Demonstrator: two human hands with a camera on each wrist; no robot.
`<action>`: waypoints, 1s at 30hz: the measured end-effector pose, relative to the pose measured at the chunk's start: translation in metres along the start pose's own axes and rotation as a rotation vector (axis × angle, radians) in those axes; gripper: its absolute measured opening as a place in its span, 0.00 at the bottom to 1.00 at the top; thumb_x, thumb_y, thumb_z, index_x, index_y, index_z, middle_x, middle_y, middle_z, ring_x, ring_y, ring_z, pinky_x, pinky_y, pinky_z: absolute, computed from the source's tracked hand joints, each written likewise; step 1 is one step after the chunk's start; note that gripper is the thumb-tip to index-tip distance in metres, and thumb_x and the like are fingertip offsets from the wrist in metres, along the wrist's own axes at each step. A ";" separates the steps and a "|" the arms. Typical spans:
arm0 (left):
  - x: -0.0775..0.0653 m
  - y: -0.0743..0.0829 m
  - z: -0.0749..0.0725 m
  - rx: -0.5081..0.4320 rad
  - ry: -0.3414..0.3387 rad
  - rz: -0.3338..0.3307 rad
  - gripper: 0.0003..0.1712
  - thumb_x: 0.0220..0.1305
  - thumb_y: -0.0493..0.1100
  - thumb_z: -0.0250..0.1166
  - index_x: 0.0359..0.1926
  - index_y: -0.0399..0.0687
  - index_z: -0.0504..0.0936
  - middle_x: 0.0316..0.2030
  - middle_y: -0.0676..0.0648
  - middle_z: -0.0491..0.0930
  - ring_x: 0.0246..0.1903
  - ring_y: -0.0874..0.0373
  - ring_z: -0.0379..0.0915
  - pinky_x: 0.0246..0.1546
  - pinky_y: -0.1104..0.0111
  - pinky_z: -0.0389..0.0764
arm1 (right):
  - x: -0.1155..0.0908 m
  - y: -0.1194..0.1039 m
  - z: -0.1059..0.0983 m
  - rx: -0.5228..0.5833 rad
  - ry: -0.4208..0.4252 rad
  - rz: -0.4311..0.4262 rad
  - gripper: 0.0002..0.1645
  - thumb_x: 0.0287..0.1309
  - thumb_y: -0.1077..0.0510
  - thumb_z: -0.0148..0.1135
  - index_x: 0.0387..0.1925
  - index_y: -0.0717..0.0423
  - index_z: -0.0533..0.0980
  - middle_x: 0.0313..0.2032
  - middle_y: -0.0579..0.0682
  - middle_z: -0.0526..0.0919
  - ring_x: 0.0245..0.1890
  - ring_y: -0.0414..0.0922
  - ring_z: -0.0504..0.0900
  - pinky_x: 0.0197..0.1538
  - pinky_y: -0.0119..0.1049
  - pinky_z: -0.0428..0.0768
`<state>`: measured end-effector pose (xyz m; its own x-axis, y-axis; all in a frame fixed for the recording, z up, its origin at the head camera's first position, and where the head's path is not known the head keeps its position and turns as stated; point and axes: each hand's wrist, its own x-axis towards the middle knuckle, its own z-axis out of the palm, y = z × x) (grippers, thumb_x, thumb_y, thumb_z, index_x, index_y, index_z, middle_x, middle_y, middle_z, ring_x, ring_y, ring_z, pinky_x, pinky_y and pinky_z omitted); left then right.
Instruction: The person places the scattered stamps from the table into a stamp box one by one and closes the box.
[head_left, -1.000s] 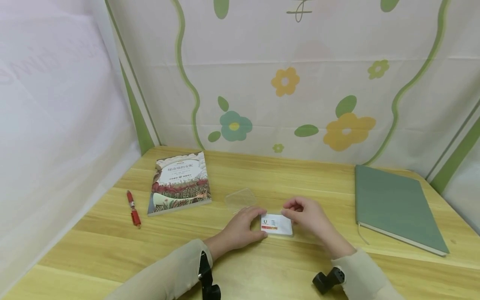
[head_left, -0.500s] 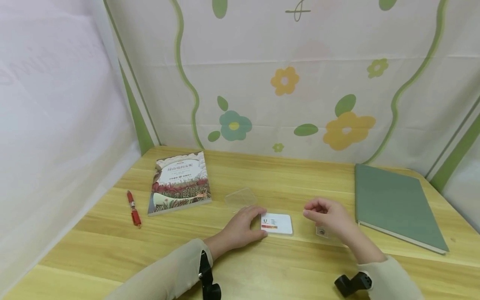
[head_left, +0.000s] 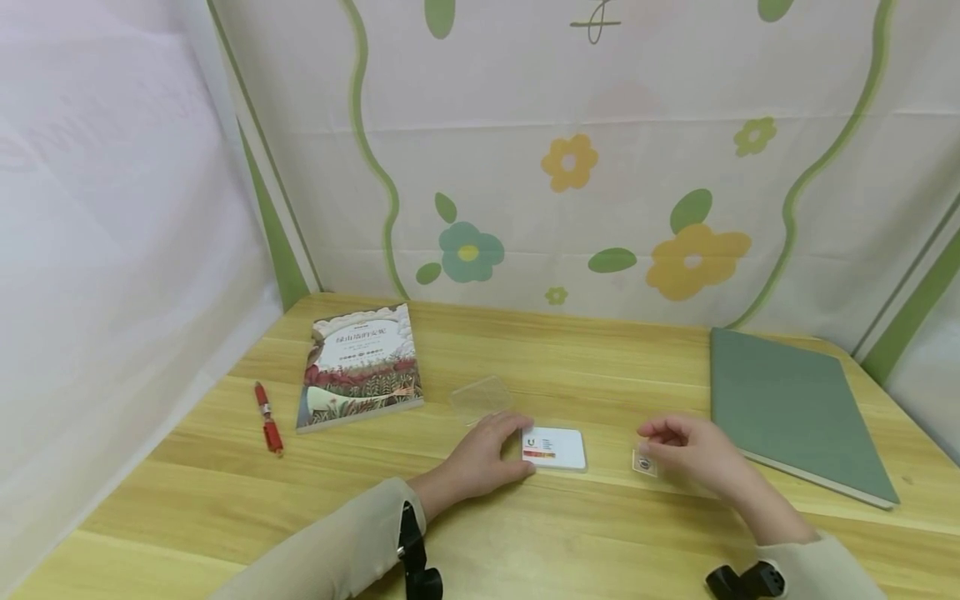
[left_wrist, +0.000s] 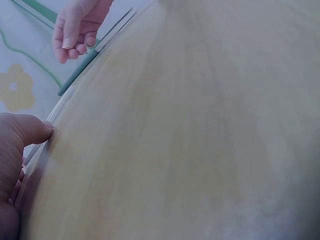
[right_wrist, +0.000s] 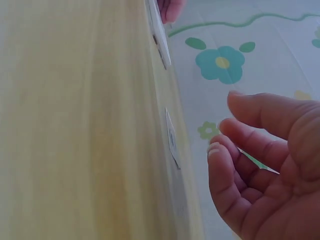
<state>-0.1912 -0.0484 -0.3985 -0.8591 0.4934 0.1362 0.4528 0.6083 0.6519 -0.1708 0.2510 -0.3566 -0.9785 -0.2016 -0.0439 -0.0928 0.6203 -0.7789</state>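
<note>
My left hand (head_left: 491, 458) grips the left end of a clear flat box holding white cards (head_left: 562, 450), its thumb at the near corner and its fingers at the far one. The top card has a small logo and a red strip. My right hand (head_left: 693, 454) hovers over the table further right, loosely curled. In the right wrist view nothing lies between the thumb (right_wrist: 260, 110) and the fingertips. Just beneath and left of that hand lies a small clear square (head_left: 644, 461) with a dark round mark, partly covered by it.
A thin transparent lid (head_left: 482, 397) lies behind my left hand. At the left are a picture-covered book (head_left: 363, 367) and a red pen (head_left: 267, 418). A green notebook (head_left: 795, 408) lies at the right. A flowered cloth (head_left: 487, 167) hangs behind the table.
My right hand has moved from the right end of the card box out to the right and lowered slightly. The small clear square has come into view. My left hand has stayed put.
</note>
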 end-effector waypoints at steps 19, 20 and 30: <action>0.000 0.000 0.000 0.003 0.000 -0.001 0.33 0.53 0.47 0.68 0.59 0.45 0.71 0.58 0.47 0.71 0.60 0.52 0.64 0.62 0.58 0.64 | -0.004 0.021 0.003 -0.128 -0.021 0.024 0.19 0.52 0.50 0.65 0.42 0.58 0.79 0.34 0.48 0.80 0.34 0.41 0.74 0.33 0.29 0.74; 0.000 0.000 0.000 0.003 0.000 -0.003 0.33 0.53 0.47 0.68 0.59 0.45 0.71 0.58 0.47 0.71 0.60 0.52 0.63 0.62 0.58 0.64 | -0.004 0.023 0.004 -0.128 -0.018 0.025 0.19 0.52 0.50 0.65 0.42 0.58 0.79 0.33 0.48 0.79 0.34 0.41 0.74 0.33 0.29 0.74; 0.000 0.000 0.000 0.012 -0.004 -0.006 0.33 0.53 0.48 0.68 0.60 0.46 0.71 0.59 0.48 0.71 0.60 0.52 0.64 0.62 0.58 0.64 | -0.001 0.027 0.008 -0.129 0.003 0.042 0.14 0.52 0.52 0.65 0.39 0.56 0.79 0.32 0.47 0.78 0.33 0.42 0.73 0.33 0.31 0.73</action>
<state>-0.1915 -0.0482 -0.3982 -0.8608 0.4921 0.1295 0.4505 0.6188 0.6435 -0.1705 0.2614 -0.3826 -0.9825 -0.1713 -0.0732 -0.0743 0.7208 -0.6891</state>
